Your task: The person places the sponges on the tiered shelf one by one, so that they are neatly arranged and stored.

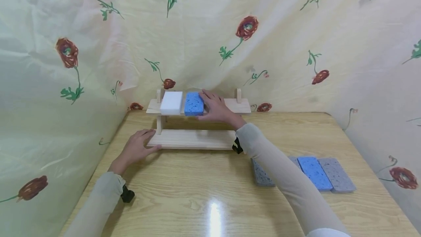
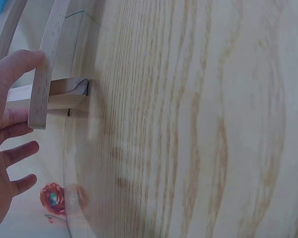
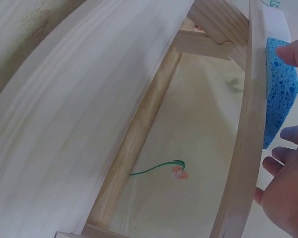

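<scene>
A pale two-tier wooden shelf (image 1: 197,140) stands at the back of the table. At the lower board's left end my left hand (image 1: 139,145) grips it, thumb on the front edge (image 2: 43,79) and the other fingers behind. On the upper board a white sponge block (image 1: 171,102) lies at the left, with a blue sponge (image 1: 194,104) beside it across a narrow gap. My right hand (image 1: 215,108) holds this blue sponge at its right side, thumb toward the front and fingers toward the back. In the right wrist view the thumb lies against the speckled blue sponge (image 3: 279,94).
To the right on the table lie another blue sponge (image 1: 315,173), a grey sponge (image 1: 337,175) touching it, and a darker grey sponge (image 1: 262,174) partly under my right forearm. Another grey piece is mostly hidden there. A flowered cloth (image 1: 197,28) hangs behind the shelf.
</scene>
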{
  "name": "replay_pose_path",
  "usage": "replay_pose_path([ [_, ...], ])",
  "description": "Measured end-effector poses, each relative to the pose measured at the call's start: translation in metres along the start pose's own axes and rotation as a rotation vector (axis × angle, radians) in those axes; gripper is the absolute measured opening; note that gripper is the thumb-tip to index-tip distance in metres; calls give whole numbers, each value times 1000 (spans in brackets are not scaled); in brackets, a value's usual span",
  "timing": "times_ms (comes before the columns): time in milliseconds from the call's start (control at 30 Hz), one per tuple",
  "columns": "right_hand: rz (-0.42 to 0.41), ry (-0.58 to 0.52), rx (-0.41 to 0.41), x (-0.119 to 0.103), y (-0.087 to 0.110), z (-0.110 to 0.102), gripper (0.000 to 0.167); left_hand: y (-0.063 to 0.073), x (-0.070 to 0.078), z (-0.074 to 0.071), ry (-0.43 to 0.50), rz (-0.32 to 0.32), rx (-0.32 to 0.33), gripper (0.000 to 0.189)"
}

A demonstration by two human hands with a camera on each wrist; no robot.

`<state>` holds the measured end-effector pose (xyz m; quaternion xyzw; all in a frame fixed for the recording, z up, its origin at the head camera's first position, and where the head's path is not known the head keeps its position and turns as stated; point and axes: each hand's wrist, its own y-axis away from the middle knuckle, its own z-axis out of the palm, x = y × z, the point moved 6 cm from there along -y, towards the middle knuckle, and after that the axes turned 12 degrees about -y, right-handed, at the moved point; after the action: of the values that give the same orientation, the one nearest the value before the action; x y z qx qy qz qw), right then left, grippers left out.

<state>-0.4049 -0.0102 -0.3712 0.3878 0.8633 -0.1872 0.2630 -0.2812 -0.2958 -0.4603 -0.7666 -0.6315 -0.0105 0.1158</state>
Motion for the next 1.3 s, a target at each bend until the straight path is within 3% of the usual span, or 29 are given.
replay_pose_path([
  [567, -113, 20, 1, -19, 31, -4, 105, 1, 0, -2, 3, 5, 5, 78],
  [1300, -238, 56, 4, -18, 79, 0, 101, 0, 0, 0, 21, 7, -10, 79],
])
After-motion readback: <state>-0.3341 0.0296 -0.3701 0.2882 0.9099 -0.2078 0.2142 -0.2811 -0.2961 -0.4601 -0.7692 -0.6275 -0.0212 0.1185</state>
